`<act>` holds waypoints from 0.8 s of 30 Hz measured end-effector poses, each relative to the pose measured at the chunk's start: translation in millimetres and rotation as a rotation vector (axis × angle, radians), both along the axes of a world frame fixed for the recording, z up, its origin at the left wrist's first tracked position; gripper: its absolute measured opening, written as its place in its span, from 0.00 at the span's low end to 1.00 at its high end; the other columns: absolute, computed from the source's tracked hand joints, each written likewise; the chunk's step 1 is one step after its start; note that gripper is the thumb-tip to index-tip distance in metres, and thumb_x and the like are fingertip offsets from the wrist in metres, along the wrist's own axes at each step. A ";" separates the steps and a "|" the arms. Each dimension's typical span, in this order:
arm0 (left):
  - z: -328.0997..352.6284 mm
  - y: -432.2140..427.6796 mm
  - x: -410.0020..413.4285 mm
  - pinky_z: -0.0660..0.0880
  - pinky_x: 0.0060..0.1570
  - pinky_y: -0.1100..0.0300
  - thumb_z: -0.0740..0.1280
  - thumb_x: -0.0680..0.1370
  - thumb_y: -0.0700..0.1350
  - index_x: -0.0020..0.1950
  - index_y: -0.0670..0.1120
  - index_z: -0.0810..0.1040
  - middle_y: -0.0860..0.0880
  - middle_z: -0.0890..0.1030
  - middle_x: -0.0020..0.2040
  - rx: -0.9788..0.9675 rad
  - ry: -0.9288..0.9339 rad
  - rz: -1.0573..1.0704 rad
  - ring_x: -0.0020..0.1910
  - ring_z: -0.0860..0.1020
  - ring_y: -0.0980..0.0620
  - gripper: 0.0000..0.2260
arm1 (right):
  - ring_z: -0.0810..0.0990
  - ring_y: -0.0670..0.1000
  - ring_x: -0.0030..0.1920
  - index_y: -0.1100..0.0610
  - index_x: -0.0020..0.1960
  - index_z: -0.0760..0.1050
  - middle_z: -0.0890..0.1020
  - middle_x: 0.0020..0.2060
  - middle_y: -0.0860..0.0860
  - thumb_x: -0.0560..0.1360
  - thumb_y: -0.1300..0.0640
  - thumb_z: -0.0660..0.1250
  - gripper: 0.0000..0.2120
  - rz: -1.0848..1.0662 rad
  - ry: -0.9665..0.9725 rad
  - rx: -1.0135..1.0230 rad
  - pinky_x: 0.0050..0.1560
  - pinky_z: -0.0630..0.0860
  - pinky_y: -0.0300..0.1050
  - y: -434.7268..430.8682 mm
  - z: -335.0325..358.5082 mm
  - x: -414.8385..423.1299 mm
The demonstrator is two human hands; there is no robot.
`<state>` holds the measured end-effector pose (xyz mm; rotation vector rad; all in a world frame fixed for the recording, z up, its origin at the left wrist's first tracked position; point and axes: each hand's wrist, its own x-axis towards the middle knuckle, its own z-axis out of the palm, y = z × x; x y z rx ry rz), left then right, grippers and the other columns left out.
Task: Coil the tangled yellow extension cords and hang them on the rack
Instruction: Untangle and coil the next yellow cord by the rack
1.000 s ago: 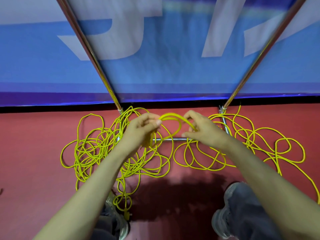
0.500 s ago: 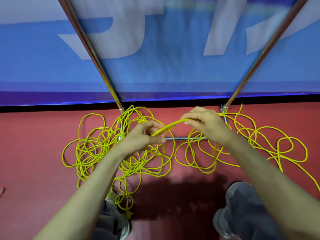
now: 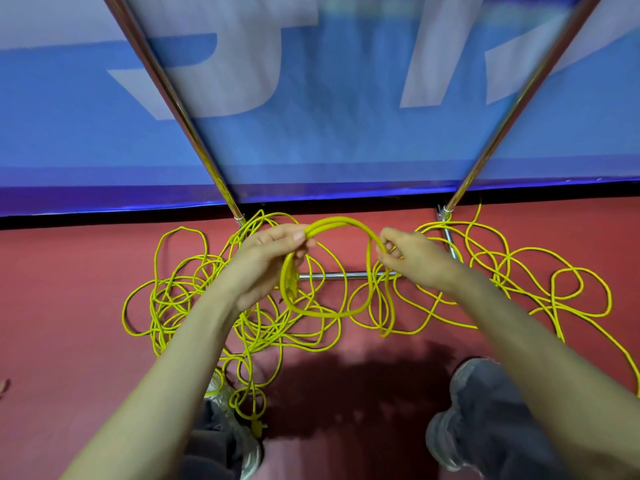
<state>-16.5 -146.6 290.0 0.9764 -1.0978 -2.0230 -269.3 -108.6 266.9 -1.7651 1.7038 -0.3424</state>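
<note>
L hand [image 3: 266, 263]: your thumb + fingers pinch the coil [image 3: 346, 220] at its top; loops hang below them.
R hand [image 3: 414, 259]: fingertips pinch the feed strand, just R of the coil.
Cords [image 3: 180, 289]: rest lies tangled on the floor [image 3: 69, 306], under + either side of your fingers.
Next loop: slack drops below the R fingers, so R hand is nearer; arc runs L-R between hands.
Rack [image 3: 332, 276]: bar beyond the fingers.

Red floor [image 3: 69, 323] carries tangled yellow cords [image 3: 180, 292] and the rack's base bar [image 3: 332, 276]
</note>
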 end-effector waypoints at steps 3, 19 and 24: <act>0.8 -3.8 5.0 0.73 0.35 0.66 0.80 0.63 0.45 0.47 0.41 0.81 0.48 0.82 0.39 0.018 -0.017 0.029 0.34 0.75 0.56 0.17 | 0.76 0.50 0.38 0.51 0.46 0.71 0.75 0.35 0.47 0.75 0.58 0.68 0.05 -0.126 -0.193 -0.023 0.43 0.71 0.43 -4.7 -3.6 -4.1; -2.2 8.4 -5.1 0.66 0.28 0.64 0.75 0.70 0.47 0.42 0.48 0.81 0.51 0.82 0.36 -0.061 -0.301 -0.051 0.33 0.71 0.52 0.06 | 0.74 0.38 0.39 0.52 0.49 0.78 0.76 0.40 0.43 0.75 0.59 0.69 0.05 -0.197 -0.306 -0.280 0.43 0.68 0.28 -8.7 11.3 8.5; 3.9 -2.0 4.8 0.72 0.32 0.68 0.81 0.62 0.45 0.44 0.42 0.80 0.49 0.81 0.36 -0.040 -0.033 0.074 0.31 0.75 0.57 0.16 | 0.70 0.43 0.34 0.58 0.44 0.73 0.71 0.33 0.45 0.75 0.61 0.67 0.03 -0.039 -0.032 -0.148 0.39 0.68 0.41 -4.9 -13.6 -2.4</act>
